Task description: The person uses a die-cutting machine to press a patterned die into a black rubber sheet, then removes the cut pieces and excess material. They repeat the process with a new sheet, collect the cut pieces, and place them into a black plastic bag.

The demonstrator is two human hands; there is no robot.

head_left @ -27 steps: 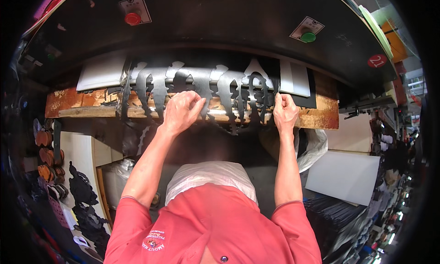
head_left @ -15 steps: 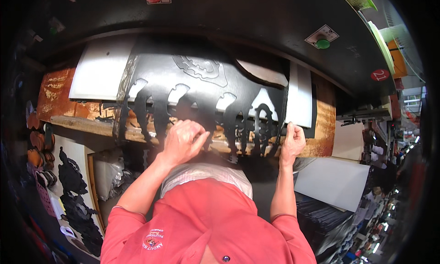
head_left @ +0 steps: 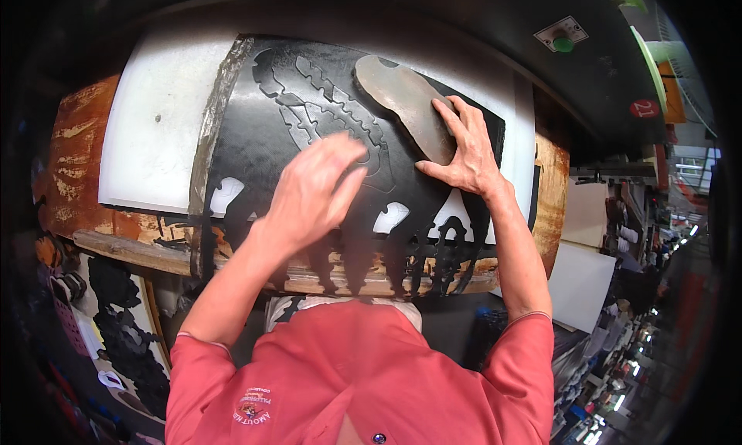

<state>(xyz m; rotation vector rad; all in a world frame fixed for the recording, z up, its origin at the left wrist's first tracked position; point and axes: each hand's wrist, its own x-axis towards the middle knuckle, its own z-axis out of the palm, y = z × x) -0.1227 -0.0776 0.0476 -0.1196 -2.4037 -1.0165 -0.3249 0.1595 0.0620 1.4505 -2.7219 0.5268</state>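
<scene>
A black sheet [head_left: 241, 151] lies on a white board [head_left: 166, 128], with cut outlines pressed into its middle and cut-out gaps along its near edge. On its far right part rests a sole-shaped cutting die [head_left: 410, 105] with a worn grey-brown top. My right hand [head_left: 469, 147] grips the die's right edge, thumb at its near end and fingers along its side. Over the cut pieces [head_left: 309, 113] in the sheet reaches my left hand [head_left: 313, 186], fingers stretched out and thumb apart, somewhat blurred. It appears to hold nothing.
A dark machine beam [head_left: 464, 28] with a green button [head_left: 562, 44] spans the far side. Strips of the sheet hang over the worn wooden table edge [head_left: 135, 248]. Black scraps [head_left: 127, 329] lie at lower left; a pale panel [head_left: 583, 283] stands at right.
Both hands have moved forward from the near edge. My right hand has left the board's near right corner and taken hold of the cutting die. More of the sheet and die shows from under the beam.
</scene>
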